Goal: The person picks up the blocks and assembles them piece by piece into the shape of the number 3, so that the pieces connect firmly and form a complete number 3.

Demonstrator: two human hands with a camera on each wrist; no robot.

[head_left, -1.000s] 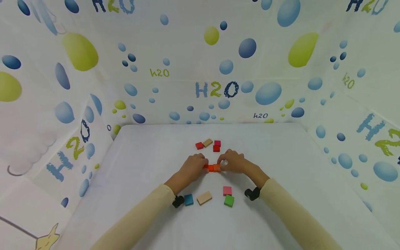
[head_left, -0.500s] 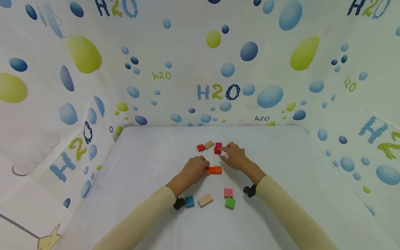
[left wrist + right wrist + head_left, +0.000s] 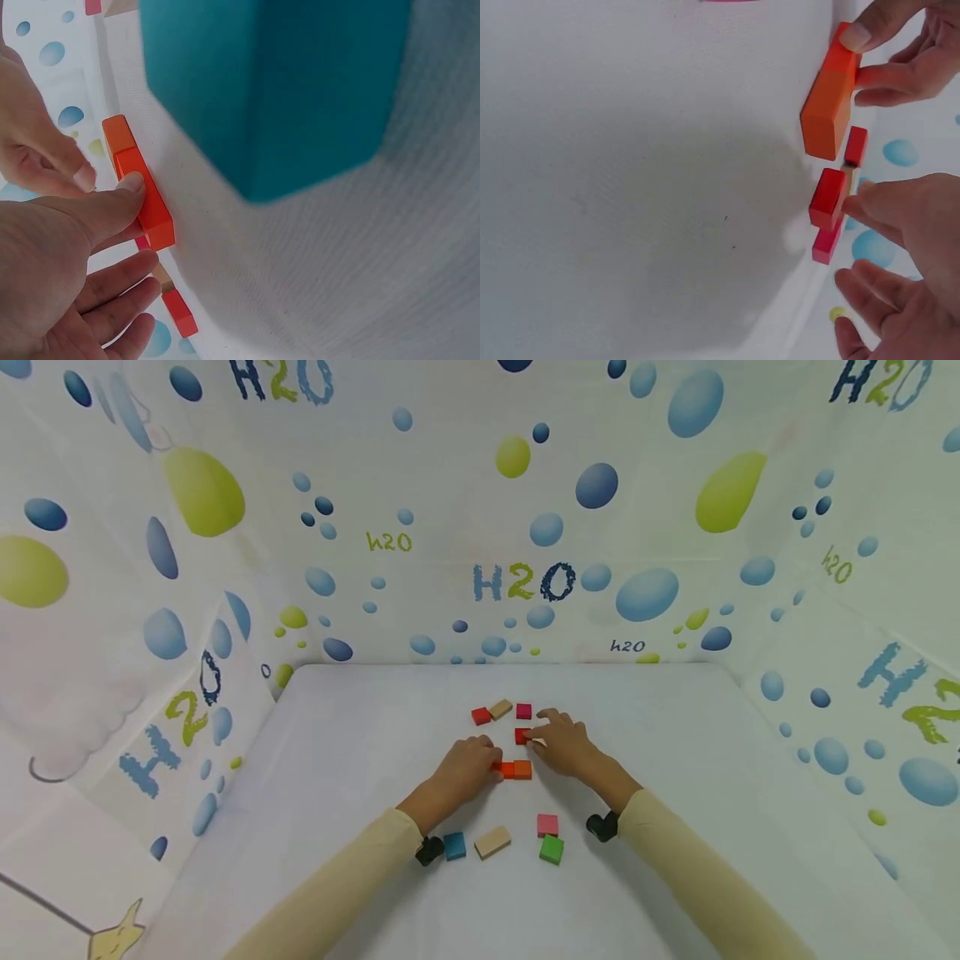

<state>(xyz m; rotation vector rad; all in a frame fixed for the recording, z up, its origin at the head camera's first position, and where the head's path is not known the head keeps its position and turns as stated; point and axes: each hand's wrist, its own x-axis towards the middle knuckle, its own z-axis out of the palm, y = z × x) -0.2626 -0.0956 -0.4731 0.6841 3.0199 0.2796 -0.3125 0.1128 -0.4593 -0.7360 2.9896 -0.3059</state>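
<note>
Two small blocks, one orange-red point(image 3: 145, 199) and one orange point(image 3: 827, 114), lie end to end on the white tabletop. My left hand point(image 3: 463, 770) pinches the orange-red block at its left end, thumb on its near face and a finger behind. Just beyond them lies a red block point(image 3: 828, 197), touched at its side by a digit of my right hand point(image 3: 564, 745). The other fingers of that hand are spread out, away from the block. Behind the red block is a crimson block point(image 3: 523, 711), with a gap between them in the head view.
Farther back, another red block point(image 3: 481, 717) meets a plain wooden block point(image 3: 500, 709). On the near side lie a blue block point(image 3: 454, 846), a larger wooden block point(image 3: 492, 842), a pink block point(image 3: 547, 825) and a green block point(image 3: 552, 850). A patterned curtain point(image 3: 435, 468) surrounds the tabletop.
My right hand left the orange block, reached to the red block and drew it nearer, away from the crimson one. My left hand stays on the orange-red block.
</note>
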